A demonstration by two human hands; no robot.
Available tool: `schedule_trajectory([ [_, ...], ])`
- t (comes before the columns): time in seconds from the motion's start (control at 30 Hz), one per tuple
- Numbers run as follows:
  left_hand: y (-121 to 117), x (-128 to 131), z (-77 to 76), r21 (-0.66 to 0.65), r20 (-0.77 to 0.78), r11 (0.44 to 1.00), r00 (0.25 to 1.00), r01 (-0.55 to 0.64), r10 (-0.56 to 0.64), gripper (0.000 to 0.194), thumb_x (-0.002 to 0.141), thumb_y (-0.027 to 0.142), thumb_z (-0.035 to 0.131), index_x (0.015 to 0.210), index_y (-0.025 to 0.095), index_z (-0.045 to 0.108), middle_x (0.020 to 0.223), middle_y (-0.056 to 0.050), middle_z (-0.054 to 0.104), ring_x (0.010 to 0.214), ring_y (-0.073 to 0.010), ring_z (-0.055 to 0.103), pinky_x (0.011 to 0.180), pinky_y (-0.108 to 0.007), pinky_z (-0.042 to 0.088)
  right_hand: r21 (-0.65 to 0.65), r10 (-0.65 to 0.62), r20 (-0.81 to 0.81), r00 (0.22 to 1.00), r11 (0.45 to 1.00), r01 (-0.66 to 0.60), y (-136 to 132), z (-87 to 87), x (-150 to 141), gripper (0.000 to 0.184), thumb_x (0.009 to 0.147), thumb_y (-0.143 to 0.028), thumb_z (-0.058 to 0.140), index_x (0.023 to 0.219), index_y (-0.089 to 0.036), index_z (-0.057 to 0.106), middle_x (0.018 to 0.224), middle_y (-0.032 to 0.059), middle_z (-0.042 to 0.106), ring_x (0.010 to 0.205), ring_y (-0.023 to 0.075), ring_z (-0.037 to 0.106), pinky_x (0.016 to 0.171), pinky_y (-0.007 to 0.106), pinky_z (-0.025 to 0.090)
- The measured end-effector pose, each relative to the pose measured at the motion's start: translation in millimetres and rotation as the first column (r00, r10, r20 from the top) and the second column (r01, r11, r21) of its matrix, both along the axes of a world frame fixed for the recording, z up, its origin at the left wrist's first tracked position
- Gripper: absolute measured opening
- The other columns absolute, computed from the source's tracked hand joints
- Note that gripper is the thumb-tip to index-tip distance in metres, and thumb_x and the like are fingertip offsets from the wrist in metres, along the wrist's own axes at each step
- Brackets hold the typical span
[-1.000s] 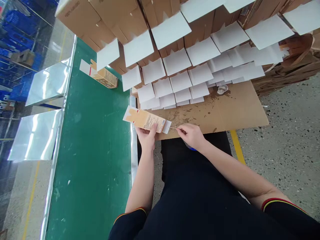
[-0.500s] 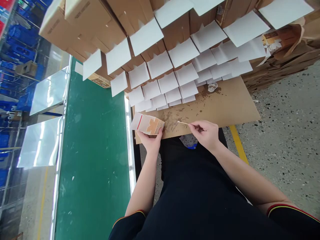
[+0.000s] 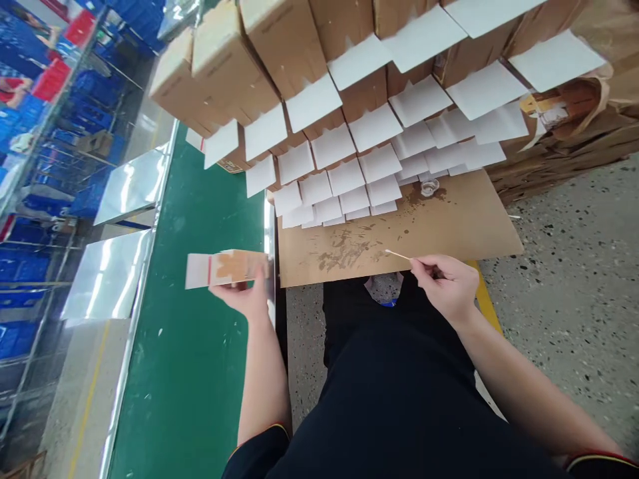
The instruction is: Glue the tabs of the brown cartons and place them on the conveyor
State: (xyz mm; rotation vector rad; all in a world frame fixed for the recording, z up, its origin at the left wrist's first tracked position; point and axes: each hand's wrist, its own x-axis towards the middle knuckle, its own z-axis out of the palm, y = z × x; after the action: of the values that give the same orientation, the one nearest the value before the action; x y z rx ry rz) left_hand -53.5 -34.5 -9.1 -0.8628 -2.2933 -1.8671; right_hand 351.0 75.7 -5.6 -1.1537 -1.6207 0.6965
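My left hand (image 3: 242,296) grips a small cardboard box (image 3: 232,267) over the near edge of the green table. The box has a white flap with a red stripe and an orange-brown print, slightly blurred. Between the thumb and fingers of my right hand (image 3: 446,285) is a cotton swab (image 3: 398,254), its tip pointing left above the brown cardboard sheet (image 3: 469,229). Dark wet marks spot that sheet. A small clear dish (image 3: 429,187) stands on it, close to the stacked boxes.
Stacked brown boxes with white flaps (image 3: 332,146) rise ahead of me. The green table (image 3: 194,372) runs along my left, with metal panels (image 3: 107,273) beyond it. Blue bins (image 3: 20,332) and people are at far left. Brown paper (image 3: 564,163) is piled at right.
My left hand has carried the box leftward from the cardboard sheet to over the green table's edge. My right hand, still holding the swab, has shifted slightly right. The view has turned somewhat.
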Motion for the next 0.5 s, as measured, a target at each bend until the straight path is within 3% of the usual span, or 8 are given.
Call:
schedule_trajectory([
  [0.13, -17, -79, 0.8, -0.045, -0.014, 0.985, 0.986, -0.164, 0.164, 0.104, 0.073, 0.047, 0.103, 0.148, 0.025, 0.035, 0.163, -0.024, 0.056, 0.146, -0.0368, 0.072, 0.123, -0.062, 0.064, -0.030, -0.001, -0.022, 1.000, 1.000, 0.000, 13, 0.2, -3, 0.035, 0.108, -0.051, 0.079, 0.082, -0.028, 0.080, 0.068, 0.0018, 0.077, 0.052, 0.0176, 0.068, 0.055, 0.034, 0.059],
  [0.23, -21, -103, -3.9, -0.161, 0.064, 0.973, 0.982, -0.166, 0.178, 0.105, 0.071, 0.043, 0.105, 0.147, 0.025, 0.036, 0.160, -0.023, 0.058, 0.147, -0.0375, 0.071, 0.125, -0.066, 0.060, -0.022, 0.024, -0.026, 0.999, 0.999, -0.024, 23, 3.3, -5, 0.037, 0.107, -0.056, 0.080, 0.082, -0.028, 0.082, 0.068, 0.0019, 0.077, 0.051, 0.0177, 0.067, 0.055, 0.034, 0.061],
  [0.3, -30, -102, -3.9, -0.186, 0.038, 0.963, 0.977, -0.197, 0.208, 0.110, 0.070, 0.038, 0.105, 0.153, 0.026, 0.034, 0.166, -0.023, 0.053, 0.159, -0.0391, 0.061, 0.135, -0.068, 0.048, -0.032, 0.004, -0.024, 1.000, 0.999, -0.005, 29, 5.3, 1, 0.038, 0.105, -0.059, 0.082, 0.083, -0.027, 0.083, 0.068, 0.0028, 0.078, 0.052, 0.0183, 0.069, 0.055, 0.034, 0.062],
  [0.4, -46, -83, 2.9, -0.179, -0.194, 0.913, 0.923, -0.366, 0.332, 0.101, 0.079, 0.034, 0.094, 0.161, 0.027, 0.036, 0.172, -0.021, 0.046, 0.173, -0.0409, 0.042, 0.145, -0.068, 0.030, -0.063, -0.080, -0.028, 0.996, 0.995, 0.078, 33, 6.7, 21, 0.039, 0.100, -0.059, 0.087, 0.082, -0.024, 0.085, 0.066, 0.0045, 0.078, 0.050, 0.0189, 0.070, 0.053, 0.032, 0.061],
  [0.47, -38, -67, 10.7, -0.131, -0.310, 0.920, 0.897, -0.369, 0.315, 0.082, 0.087, 0.035, 0.082, 0.159, 0.026, 0.044, 0.166, -0.018, 0.049, 0.170, -0.0419, 0.045, 0.144, -0.067, 0.034, -0.073, -0.137, -0.034, 0.990, 0.988, 0.134, 36, 7.1, 36, 0.038, 0.095, -0.058, 0.091, 0.081, -0.024, 0.086, 0.064, 0.0054, 0.077, 0.047, 0.0191, 0.068, 0.050, 0.033, 0.060],
  [0.5, -23, -60, 15.3, -0.095, -0.311, 0.948, 0.913, -0.304, 0.262, 0.072, 0.091, 0.036, 0.078, 0.156, 0.026, 0.049, 0.162, -0.017, 0.052, 0.166, -0.0414, 0.050, 0.141, -0.066, 0.040, -0.074, -0.170, -0.037, 0.985, 0.983, 0.167, 38, 7.6, 42, 0.037, 0.093, -0.058, 0.093, 0.080, -0.024, 0.087, 0.064, 0.0060, 0.076, 0.046, 0.0197, 0.067, 0.049, 0.034, 0.060],
])
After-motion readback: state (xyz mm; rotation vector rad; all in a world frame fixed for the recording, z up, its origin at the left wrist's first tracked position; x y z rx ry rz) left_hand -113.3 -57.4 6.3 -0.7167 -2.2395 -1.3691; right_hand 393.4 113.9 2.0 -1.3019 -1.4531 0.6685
